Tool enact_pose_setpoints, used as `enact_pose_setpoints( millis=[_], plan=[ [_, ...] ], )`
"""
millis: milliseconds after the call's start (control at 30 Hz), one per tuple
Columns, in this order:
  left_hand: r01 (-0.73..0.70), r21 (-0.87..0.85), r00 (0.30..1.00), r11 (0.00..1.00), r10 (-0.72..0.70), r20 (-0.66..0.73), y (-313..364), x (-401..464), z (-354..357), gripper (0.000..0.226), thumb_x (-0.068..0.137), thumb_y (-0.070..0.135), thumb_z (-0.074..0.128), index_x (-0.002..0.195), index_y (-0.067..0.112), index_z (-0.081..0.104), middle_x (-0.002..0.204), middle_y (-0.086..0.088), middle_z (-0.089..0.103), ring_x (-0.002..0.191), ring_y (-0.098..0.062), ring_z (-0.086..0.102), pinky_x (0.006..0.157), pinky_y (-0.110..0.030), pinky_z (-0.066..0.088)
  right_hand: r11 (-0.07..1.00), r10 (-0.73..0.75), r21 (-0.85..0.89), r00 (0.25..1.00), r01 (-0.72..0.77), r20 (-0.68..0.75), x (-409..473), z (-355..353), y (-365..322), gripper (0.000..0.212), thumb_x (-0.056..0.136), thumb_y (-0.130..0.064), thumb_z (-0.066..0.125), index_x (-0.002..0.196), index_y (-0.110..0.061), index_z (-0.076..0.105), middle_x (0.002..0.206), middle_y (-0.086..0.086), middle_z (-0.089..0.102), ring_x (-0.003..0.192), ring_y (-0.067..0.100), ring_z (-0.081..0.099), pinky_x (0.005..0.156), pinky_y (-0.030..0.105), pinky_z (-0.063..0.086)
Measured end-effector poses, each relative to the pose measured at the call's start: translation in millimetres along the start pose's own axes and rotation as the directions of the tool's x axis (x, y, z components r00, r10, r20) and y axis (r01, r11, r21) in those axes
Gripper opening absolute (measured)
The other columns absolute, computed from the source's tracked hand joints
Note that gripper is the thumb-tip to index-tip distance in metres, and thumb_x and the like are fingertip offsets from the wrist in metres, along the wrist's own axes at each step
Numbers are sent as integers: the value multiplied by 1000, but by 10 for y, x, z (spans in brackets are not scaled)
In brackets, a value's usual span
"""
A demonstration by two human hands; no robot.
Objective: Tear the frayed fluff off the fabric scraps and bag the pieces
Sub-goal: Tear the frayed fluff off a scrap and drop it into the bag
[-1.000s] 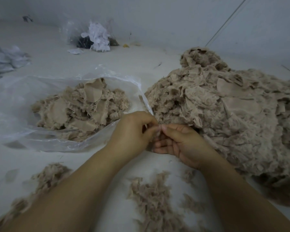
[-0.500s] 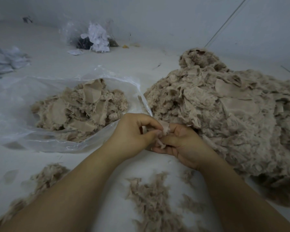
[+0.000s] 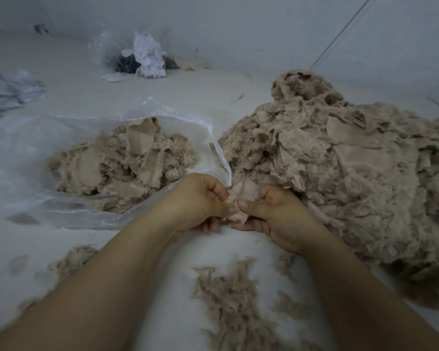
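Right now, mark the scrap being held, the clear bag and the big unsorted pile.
fabric scrap (image 3: 246, 192), head view, on the flat part showing between the two hands.
clear plastic bag (image 3: 18, 158), head view, on its bare left wall.
unsorted pile (image 3: 352, 178), head view, on its middle.

Scrap (image 3: 242, 196) pinched betw. both thumbs: thin beige cloth, matt, smooth-faced, edges frayed. Pile (image 3: 345, 178) at 3 o'clock: same beige cloth, matt, mix of flat smooth patches and rough fuzzy fringe. Bag (image 3: 23, 153) at 9 o'clock: clear thin plastic film, glossy, crinkled, w/ shiny creases; inside, more matt beige cloth pieces (image 3: 119, 160). Fluff (image 3: 228, 305) at 6 o'clock: loose fibre, wispy, rough, dull. Floor (image 3: 86, 87): pale, matt, smooth-looking. Far bag (image 3: 112, 46) at 11 o'clock: clear glossy plastic, holding white shreds (image 3: 147, 57), cloth or paper, can't tell.
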State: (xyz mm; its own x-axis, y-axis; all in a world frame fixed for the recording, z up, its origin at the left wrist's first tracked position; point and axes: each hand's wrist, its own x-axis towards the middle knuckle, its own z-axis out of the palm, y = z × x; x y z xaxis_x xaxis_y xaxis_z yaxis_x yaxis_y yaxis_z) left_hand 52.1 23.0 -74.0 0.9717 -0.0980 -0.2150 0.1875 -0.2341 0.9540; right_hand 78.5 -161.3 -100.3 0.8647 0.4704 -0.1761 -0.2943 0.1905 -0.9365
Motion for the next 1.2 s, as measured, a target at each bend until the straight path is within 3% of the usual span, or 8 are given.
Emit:
enact_pose_setpoints(
  millis=[167, 300, 533, 633, 767, 1000, 1100, 1200],
  plan=[
    [-16, -102, 998, 995, 22, 58, -5, -1, -82, 20, 75, -1, 80, 73, 1, 60, 53, -14, 62, 34, -18, 52, 33, -20, 37, 999, -5, -42, 1000, 5, 0, 4, -4, -2, 6, 72, -11, 72, 76, -11, 77, 88, 18, 75, 76, 29, 74, 62, 31, 60],
    [-1, -60, 993, 998, 8, 114, 8, -1, -166, 20, 73, -3, 79, 64, 4, 63, 52, -17, 60, 32, -18, 50, 32, -19, 36, 999, 13, -29, 1000, -13, -14, 13, -5, 1, 18, 74, -8, 71, 89, 0, 67, 83, 19, 73, 68, 26, 72, 60, 30, 59],
    [0, 136, 904, 991, -58, 423, 105, -162, -251, 33, 69, 42, 82, 66, 10, 74, 57, -14, 66, 38, -16, 55, 40, -20, 44, 999, 39, -8, 999, -40, -36, 19, 11, -11, 21, 89, -2, 63, 106, 10, 64, 93, 23, 73, 78, 29, 73, 63, 33, 60],
    [49, 283, 951, 958, -131, 279, 71, -147, -80, 52, 71, 61, 73, 64, 10, 73, 60, -13, 69, 41, -20, 59, 41, -22, 46, 999, 37, -26, 999, -38, -14, -1, 26, -26, 45, 80, -11, 70, 116, 14, 59, 103, 28, 70, 87, 33, 72, 66, 34, 59],
    [53, 315, 998, 947, -44, -34, -20, -34, 109, 52, 71, 54, 81, 63, 7, 60, 51, -10, 59, 36, -21, 53, 38, -23, 41, 998, 52, -44, 999, -53, -7, -12, 18, -34, 62, 75, -16, 73, 123, 16, 51, 110, 30, 68, 97, 38, 70, 75, 42, 60],
    [-92, 344, 987, 934, 132, -95, -84, 1, 192, 32, 78, 19, 81, 70, 2, 55, 52, -4, 51, 38, -14, 51, 36, -22, 40, 996, 58, -67, 998, -58, -11, -3, 19, -29, 46, 75, -23, 71, 111, 6, 65, 98, 26, 72, 81, 31, 73, 67, 36, 61],
    [-154, 340, 960, 928, 222, -170, -65, 3, 174, 23, 76, 10, 79, 73, -2, 59, 60, -6, 52, 49, -15, 51, 41, -37, 49, 998, 41, -37, 999, -41, 3, 1, 19, -23, 32, 79, -22, 67, 104, -2, 70, 101, 26, 72, 88, 35, 73, 69, 37, 60],
    [-117, 170, 973, 979, 148, -179, -50, -2, 130, 13, 79, 1, 77, 76, 7, 66, 64, -10, 61, 49, -16, 59, 42, -34, 55, 998, 41, -41, 999, -42, -19, 3, 26, -31, 20, 86, -16, 62, 101, -4, 69, 95, 24, 73, 83, 33, 74, 66, 35, 60]
  ],
)
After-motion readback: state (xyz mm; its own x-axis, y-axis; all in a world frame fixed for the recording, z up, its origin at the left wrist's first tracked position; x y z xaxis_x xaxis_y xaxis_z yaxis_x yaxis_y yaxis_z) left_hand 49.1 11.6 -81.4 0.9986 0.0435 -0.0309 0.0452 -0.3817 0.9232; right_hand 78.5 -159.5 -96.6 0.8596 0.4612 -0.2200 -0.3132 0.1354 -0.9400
